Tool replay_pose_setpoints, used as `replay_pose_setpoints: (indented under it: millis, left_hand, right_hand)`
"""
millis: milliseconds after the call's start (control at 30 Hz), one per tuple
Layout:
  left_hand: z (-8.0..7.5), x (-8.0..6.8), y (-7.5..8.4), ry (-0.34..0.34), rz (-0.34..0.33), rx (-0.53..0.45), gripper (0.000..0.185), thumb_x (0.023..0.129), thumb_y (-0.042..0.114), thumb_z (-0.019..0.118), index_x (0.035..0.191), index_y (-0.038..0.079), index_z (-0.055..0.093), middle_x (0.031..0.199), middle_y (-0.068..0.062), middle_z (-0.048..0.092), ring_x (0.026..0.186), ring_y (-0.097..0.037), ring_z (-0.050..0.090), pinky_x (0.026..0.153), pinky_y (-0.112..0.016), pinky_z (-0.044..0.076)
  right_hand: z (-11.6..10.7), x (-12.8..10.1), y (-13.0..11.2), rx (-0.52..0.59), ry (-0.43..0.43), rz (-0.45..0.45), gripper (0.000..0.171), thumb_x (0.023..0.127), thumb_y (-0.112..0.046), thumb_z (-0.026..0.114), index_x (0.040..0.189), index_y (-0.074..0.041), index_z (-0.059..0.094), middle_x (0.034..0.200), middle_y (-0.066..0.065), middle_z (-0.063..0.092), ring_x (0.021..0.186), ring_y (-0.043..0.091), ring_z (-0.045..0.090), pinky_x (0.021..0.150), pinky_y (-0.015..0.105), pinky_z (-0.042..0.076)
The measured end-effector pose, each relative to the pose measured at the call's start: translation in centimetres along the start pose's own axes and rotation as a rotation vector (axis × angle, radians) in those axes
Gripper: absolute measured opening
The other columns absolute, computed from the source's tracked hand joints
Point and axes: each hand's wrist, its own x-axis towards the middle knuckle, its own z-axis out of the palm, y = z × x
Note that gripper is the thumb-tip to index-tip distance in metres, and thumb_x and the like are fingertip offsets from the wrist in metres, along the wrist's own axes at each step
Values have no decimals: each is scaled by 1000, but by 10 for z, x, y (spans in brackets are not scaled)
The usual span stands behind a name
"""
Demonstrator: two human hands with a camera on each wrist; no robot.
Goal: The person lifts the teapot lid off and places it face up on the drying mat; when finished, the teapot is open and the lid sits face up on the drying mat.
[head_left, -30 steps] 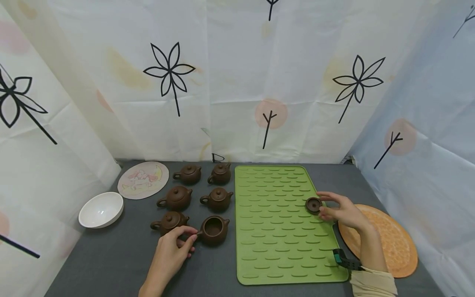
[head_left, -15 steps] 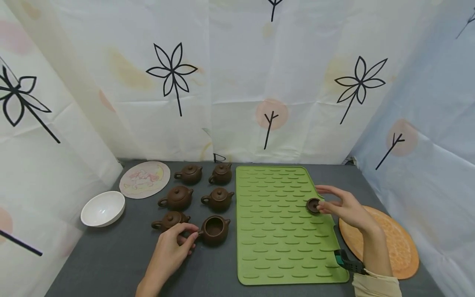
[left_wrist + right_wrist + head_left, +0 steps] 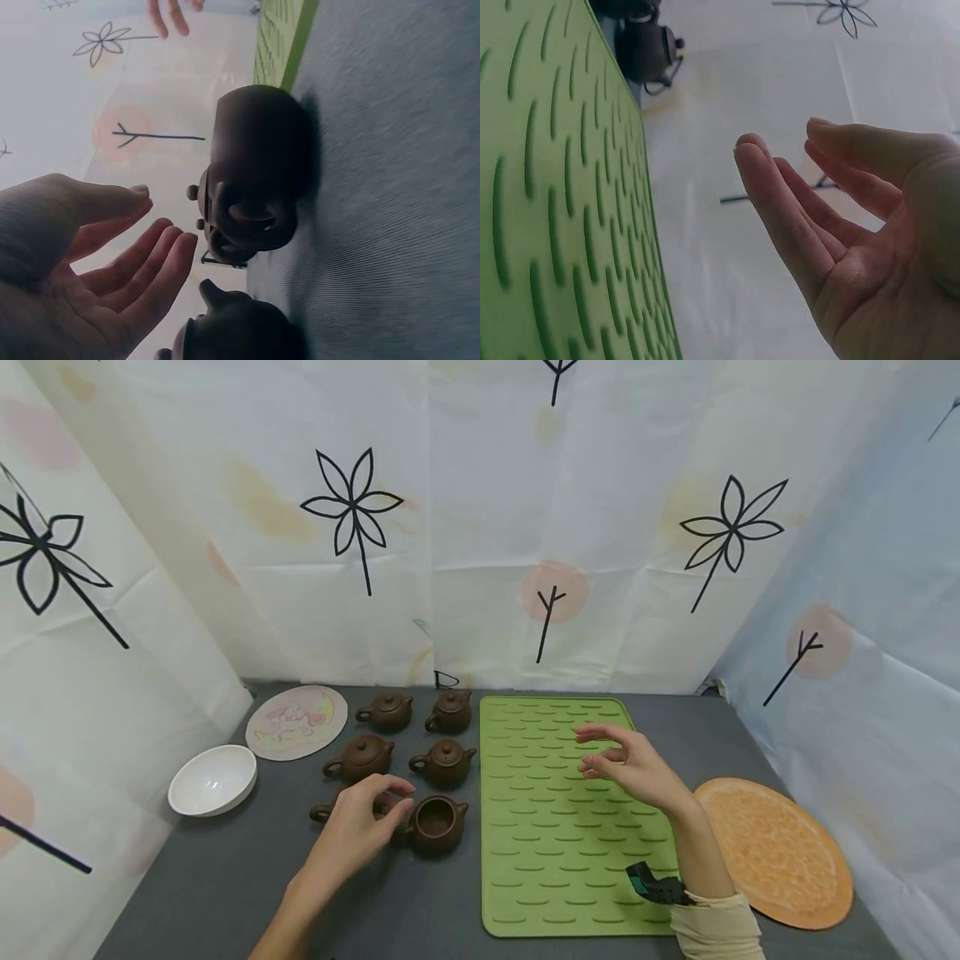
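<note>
Right hand (image 3: 636, 770) shifted inward — over green mat (image 3: 551, 860).

A dark grey table (image 3: 420, 902) is carrying six brown teapots (image 3: 444, 766) in two columns, one sitting uncovered; a white bowl (image 3: 213, 783) and round pale mat (image 3: 297, 724) are lying leftward, a green mat (image 3: 540, 852) and round orange mat (image 3: 795, 860) rightward.

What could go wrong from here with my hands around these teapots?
The left hand is right beside the handle of the open teapot, so a careless move might knock it. It could then hit the lidded teapot close behind, perhaps unseating that lid. From the head view, the left hand also mostly hides the front-left teapot, which might get bumped unseen.
</note>
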Motion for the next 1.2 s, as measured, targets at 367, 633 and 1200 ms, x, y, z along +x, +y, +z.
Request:
replay_pose_setpoints:
  millis: [367,633,1200]
  left_hand:
    - [6,38,-8,-42,-10,20,22,102,11,76,124,9,77,121,-12,77,92,-18,72,81,-36,60]
    - [16,54,-18,-43,-66,75,25,103,11,73,127,3,76,125,-17,75,90,-23,73,75,-39,60]
    - [27,71,-40,12,-45,177,15,99,10,77,112,4,81,110,-14,82,85,-23,76,71,-42,59]
  right_hand:
    - [65,59,-9,147,-31,-28,43,109,-5,64,149,6,55,149,33,55,113,47,75,94,49,66]
    - [117,98,-14,189,-159,4,49,109,-4,62,157,-2,52,158,31,49,111,61,70,94,65,62]
    - [162,126,0,105,-91,-16,34,108,-7,65,139,8,67,145,30,60,78,39,77,72,56,67]
